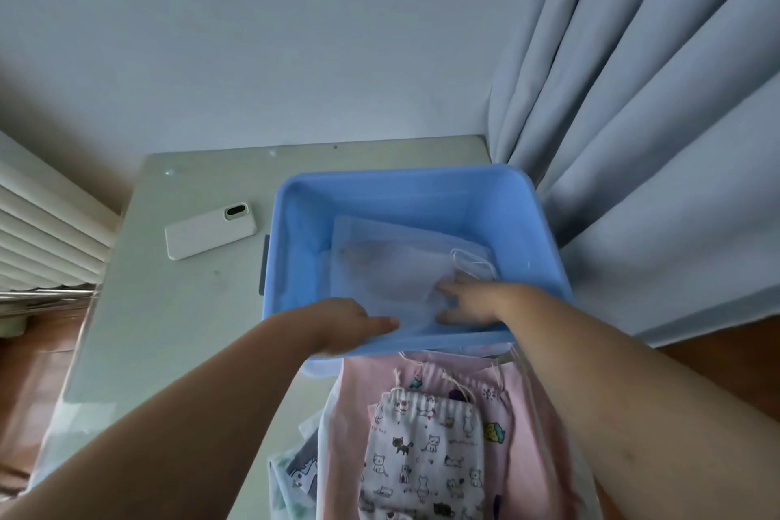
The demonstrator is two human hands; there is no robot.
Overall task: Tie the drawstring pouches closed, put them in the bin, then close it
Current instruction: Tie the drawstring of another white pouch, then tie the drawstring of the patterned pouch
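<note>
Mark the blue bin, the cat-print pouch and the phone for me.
blue bin (380,198): head view, on its far inner wall.
cat-print pouch (426,448): head view, on the middle of its printed front.
phone (209,233): head view, on the middle of its white back.

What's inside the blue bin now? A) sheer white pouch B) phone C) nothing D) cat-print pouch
A: a sheer white pouch lies in the blue bin, while the cat-print pouch and the phone sit outside it.
</note>
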